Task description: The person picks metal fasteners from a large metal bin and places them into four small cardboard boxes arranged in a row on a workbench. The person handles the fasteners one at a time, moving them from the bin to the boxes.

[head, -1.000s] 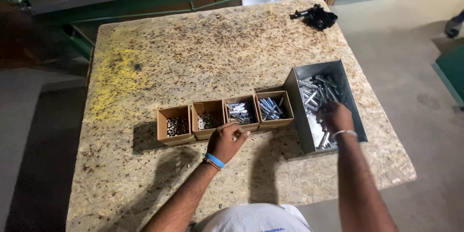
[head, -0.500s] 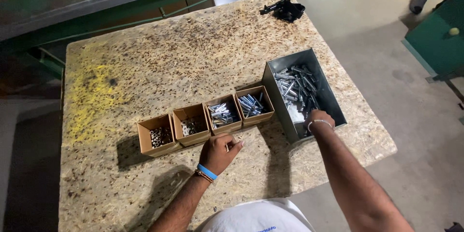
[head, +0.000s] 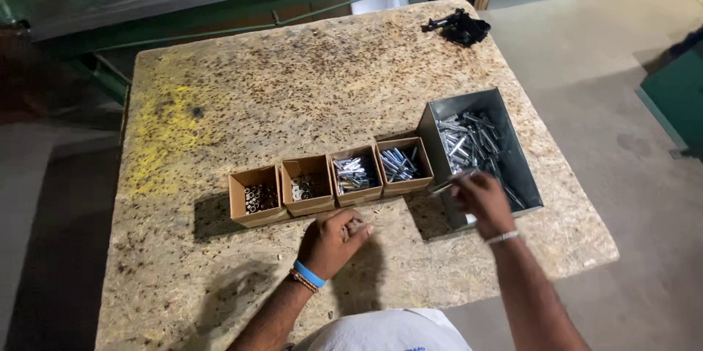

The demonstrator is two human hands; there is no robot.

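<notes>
**Right hand lifts a bolt at the tray's edge, left hand curled on the board**

Hard to make out: the small parts in the 4 cardboard boxes [head: 333,183] are only shiny specks and short silver pieces. The near end of the grey metal tray [head: 439,113] is covered by the right hand [head: 480,199], and that hand is slightly blurred. What the left hand [head: 331,240] has under its fingertips cannot be told. Both forearms run out of the bottom edge.

The bolt [head: 448,185], a thin silver rod, sticks out to the left of the right fingers, pinched between thumb and fingertips. It hangs over the tray's left wall, just right of the 4th box. The heap of bolts lies in the tray beyond the fingers, further from the person.

The right arm reaches forward from the lower right, wrist with a thin bracelet, fingers bent together around the bolt. The left hand lies on the chipboard table [head: 293,80], just short of the 3rd box, fingers curled and pressed together, knuckles up, a blue band at the wrist.

A black tool [head: 458,27] lies at the far corner, well apart from both hands.
</notes>
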